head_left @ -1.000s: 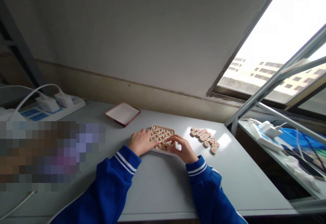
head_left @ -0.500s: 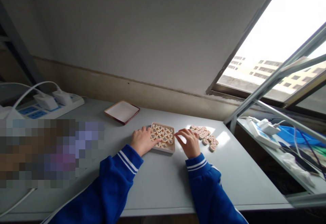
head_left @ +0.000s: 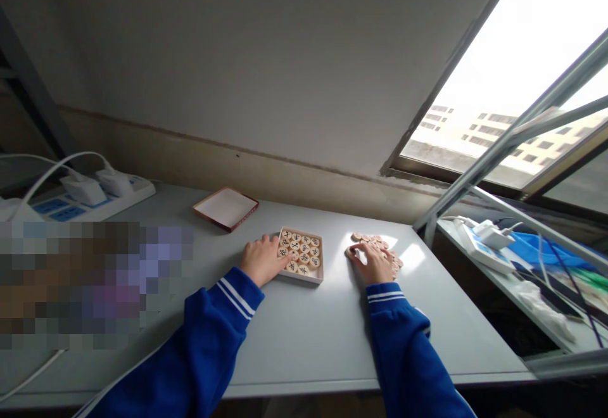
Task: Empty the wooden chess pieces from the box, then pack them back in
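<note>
Round wooden xiangqi pieces (head_left: 304, 258) with dark characters lie face up in rows in a shallow square box (head_left: 321, 273). My left hand (head_left: 260, 259) grips the box's left side, its thumb reaching over the lower left pieces. To the right, my right hand (head_left: 375, 263) is low over a loose pile of pieces (head_left: 398, 266) with reddish marks, covering part of it. Its thumb and forefinger close on one xiangqi piece (head_left: 349, 252) at the pile's left edge, which is partly hidden by the fingertips.
The box lid (head_left: 226, 208) lies inside up near the wall. A power strip (head_left: 137, 191) with white plugs and cables sits at the far left. A metal bed-frame bar (head_left: 479, 166) slants past the desk's right end, beside a lower shelf (head_left: 510, 291).
My right hand has moved right, from the box's right edge to the pile, and now pinches a piece there. My left hand stays at the box. The view has shifted slightly.
</note>
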Tool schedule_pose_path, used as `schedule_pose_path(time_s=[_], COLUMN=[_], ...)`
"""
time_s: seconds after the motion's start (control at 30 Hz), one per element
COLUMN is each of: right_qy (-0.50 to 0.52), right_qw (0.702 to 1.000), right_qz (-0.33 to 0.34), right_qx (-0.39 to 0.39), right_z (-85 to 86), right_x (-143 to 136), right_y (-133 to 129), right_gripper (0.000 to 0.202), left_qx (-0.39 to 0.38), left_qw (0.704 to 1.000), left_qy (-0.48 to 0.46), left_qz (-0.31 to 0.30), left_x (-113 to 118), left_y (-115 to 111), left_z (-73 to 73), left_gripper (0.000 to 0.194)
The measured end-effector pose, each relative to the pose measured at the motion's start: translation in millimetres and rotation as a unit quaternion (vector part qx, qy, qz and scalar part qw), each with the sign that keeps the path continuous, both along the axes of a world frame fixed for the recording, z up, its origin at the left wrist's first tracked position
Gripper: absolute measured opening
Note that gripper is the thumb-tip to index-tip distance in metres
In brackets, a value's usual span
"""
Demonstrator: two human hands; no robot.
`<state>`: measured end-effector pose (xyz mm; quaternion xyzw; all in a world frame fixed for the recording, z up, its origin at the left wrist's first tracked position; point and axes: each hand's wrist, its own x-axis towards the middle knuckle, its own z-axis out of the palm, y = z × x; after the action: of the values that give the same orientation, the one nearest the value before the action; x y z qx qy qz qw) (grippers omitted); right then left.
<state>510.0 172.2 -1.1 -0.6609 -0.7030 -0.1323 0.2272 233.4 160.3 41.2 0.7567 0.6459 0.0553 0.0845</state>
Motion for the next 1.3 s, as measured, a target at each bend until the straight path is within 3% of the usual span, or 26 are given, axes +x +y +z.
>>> schedule_pose_path(time_s=[0.13, 0.27, 0.47, 0.6, 0.7, 0.87, 0.97, 1.17, 1.3], right_qy=[0.120, 0.225, 0.075, -0.006, -0.043, -0.065, -0.077, -0.094, -0.068], right_qw=[0.985, 0.931, 0.953, 0.956, 0.954, 0.948, 0.947, 0.936, 0.940], right_qz=[0.105, 0.267, 0.270, 0.285, 0.297, 0.310, 0.306, 0.330, 0.321], right_qx=[-0.072, -0.105, -0.112, -0.065, -0.027, 0.018, 0.050, 0.079, 0.090], right_z=[16.7, 28.2, 27.9, 20.2, 10.8, -2.0, -3.7, 2.0, 1.5], right_x=[-17.0, -40.4, -62.9, -59.1, -53.3, -47.2, -48.2, -54.5, -57.5], right_y=[-7.5, -18.9, -31.3, -31.8, -29.8, -29.3, -30.5, -33.4, -36.2], right_gripper=[0.027, 0.035, 0.025, 0.025, 0.026, 0.028, 0.027, 0.023, 0.025], left_qx=[0.007, 0.016, 0.033, 0.051, 0.117, 0.252, 0.312, 0.369, 0.349], left_qw=[1.000, 1.000, 0.999, 0.998, 0.992, 0.953, 0.925, 0.903, 0.902], left_qy=[-0.001, -0.001, 0.001, -0.017, -0.036, -0.149, -0.182, -0.043, 0.058], left_qz=[0.000, -0.003, 0.004, 0.020, 0.035, 0.075, 0.116, 0.218, 0.248], left_x=[0.5, -0.1, 0.5, 1.2, -9.5, -64.0, -114.0, -208.5, -241.6], left_y=[0.1, -1.2, -0.8, -6.1, -20.3, -70.7, -104.7, -156.3, -168.8], left_z=[-1.1, -0.7, -3.8, -5.7, -0.6, 11.6, 6.3, -21.6, -32.0], left_gripper=[0.051, 0.050, 0.051, 0.049, 0.045, 0.025, 0.018, 0.028, 0.043])
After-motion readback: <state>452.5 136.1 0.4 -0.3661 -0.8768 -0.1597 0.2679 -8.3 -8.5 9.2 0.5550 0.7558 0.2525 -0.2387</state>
